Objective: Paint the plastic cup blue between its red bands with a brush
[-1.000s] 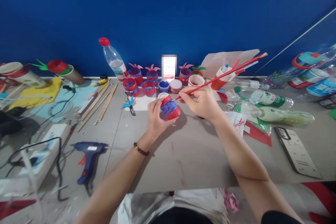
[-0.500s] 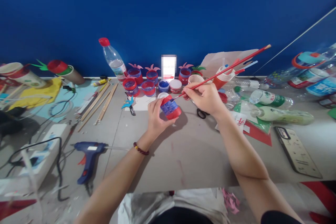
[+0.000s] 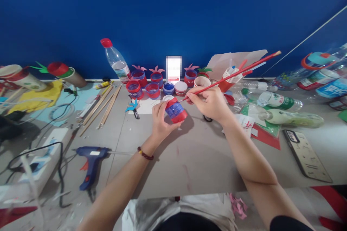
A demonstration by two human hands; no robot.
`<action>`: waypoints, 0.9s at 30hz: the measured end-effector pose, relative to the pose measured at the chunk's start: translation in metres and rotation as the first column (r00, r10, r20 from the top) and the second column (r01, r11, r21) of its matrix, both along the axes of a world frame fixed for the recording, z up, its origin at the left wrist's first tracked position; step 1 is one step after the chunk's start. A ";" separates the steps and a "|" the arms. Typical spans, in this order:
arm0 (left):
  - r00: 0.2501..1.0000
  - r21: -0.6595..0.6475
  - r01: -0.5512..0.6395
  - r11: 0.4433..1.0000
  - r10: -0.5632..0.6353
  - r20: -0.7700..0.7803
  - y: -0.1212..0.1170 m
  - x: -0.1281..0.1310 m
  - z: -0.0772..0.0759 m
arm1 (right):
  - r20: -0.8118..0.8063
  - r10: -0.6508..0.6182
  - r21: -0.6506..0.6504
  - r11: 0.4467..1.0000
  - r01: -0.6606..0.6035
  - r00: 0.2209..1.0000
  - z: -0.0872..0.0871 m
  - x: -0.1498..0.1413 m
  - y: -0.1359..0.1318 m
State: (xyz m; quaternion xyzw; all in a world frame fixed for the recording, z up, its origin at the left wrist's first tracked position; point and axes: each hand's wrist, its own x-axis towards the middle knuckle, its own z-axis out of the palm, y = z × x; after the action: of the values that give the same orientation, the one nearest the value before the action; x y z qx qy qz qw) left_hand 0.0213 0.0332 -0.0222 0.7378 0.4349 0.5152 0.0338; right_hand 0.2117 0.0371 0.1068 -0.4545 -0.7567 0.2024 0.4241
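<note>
A small cup [image 3: 175,111], painted red with a blue band round its middle, is tilted in my left hand [image 3: 160,121], whose fingers and thumb grip its ends. My right hand [image 3: 208,101] pinches a long red paintbrush [image 3: 235,74] near its lower end. The brush tip is at the cup's upper edge; whether it touches cannot be made out. Just beyond stand an open pot of blue paint [image 3: 168,88] and a pot with a pale pink top [image 3: 181,88]. A paper cup [image 3: 202,82] is behind my right hand.
Painted cups [image 3: 152,90] line the back near a bottle with a red cap [image 3: 115,61]. At left lie a blue glue gun [image 3: 92,162], wooden sticks [image 3: 108,106] and a power strip [image 3: 51,158]. Plastic bottles [image 3: 280,101] and a phone [image 3: 307,155] are on the right.
My right hand drew back slightly from the cup with the brush, then came nearer again, the brush shifting a little. My left hand keeps the cup almost still.
</note>
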 end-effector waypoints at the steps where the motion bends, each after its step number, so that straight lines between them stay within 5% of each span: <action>1: 1.000 0.009 0.003 1.000 -0.003 0.004 0.000 0.000 0.000 | 0.004 0.008 0.005 1.000 -0.008 1.000 0.001 -0.001 -0.002; 9: 1.000 -0.005 0.000 1.000 0.001 0.012 -0.002 0.002 0.000 | -0.082 0.105 -0.088 0.990 -0.112 0.991 -0.002 -0.008 -0.007; 15: 1.000 -0.004 0.008 1.000 -0.008 0.013 -0.001 0.001 0.000 | -0.134 0.044 -0.120 0.991 -0.060 0.990 -0.002 -0.006 -0.003; 22: 0.999 -0.008 0.003 1.000 -0.003 0.037 -0.001 0.000 0.000 | -0.038 -0.127 -0.001 0.992 0.127 0.991 -0.012 0.012 0.013; 27: 0.999 -0.006 -0.001 1.000 0.002 0.035 0.000 0.000 0.000 | 0.038 -0.061 0.027 0.998 0.060 0.997 -0.009 0.003 0.008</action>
State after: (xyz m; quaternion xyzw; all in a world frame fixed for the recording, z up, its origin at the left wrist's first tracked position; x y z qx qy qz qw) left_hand 0.0215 0.0332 -0.0220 0.7282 0.4363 0.5268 0.0432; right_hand 0.2152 0.0452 0.0981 -0.4756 -0.7533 0.1709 0.4210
